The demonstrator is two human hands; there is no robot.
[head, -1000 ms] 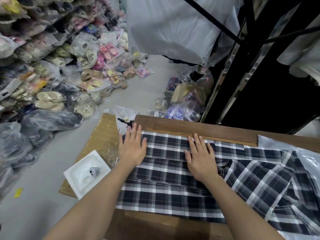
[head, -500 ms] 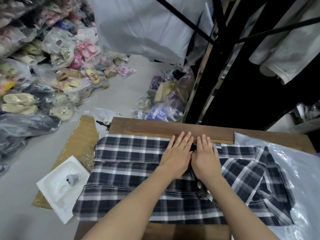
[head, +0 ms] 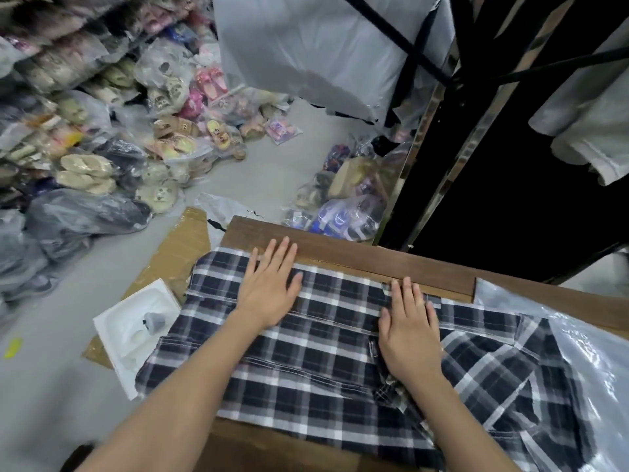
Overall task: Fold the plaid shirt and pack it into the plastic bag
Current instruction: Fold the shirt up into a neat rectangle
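A dark blue and white plaid shirt (head: 326, 352) lies spread flat on a brown wooden table (head: 340, 247), its left part hanging over the table's left edge. My left hand (head: 269, 287) presses flat on the shirt near its far left, fingers straight and reaching onto the wood. My right hand (head: 410, 328) lies flat on the shirt's middle, fingers straight. A clear plastic bag (head: 592, 362) lies at the table's right, over the shirt's right end.
On the floor to the left lie a sheet of cardboard (head: 173, 253) and a white foam tray (head: 132, 332). Piles of bagged slippers (head: 102, 137) fill the left side. A black rack (head: 476, 137) with hanging clothes stands behind the table.
My hands, side by side on the shirt's middle half a second ago, have slid apart: the left went left, the right stayed near the middle. The camera view shifted slightly.
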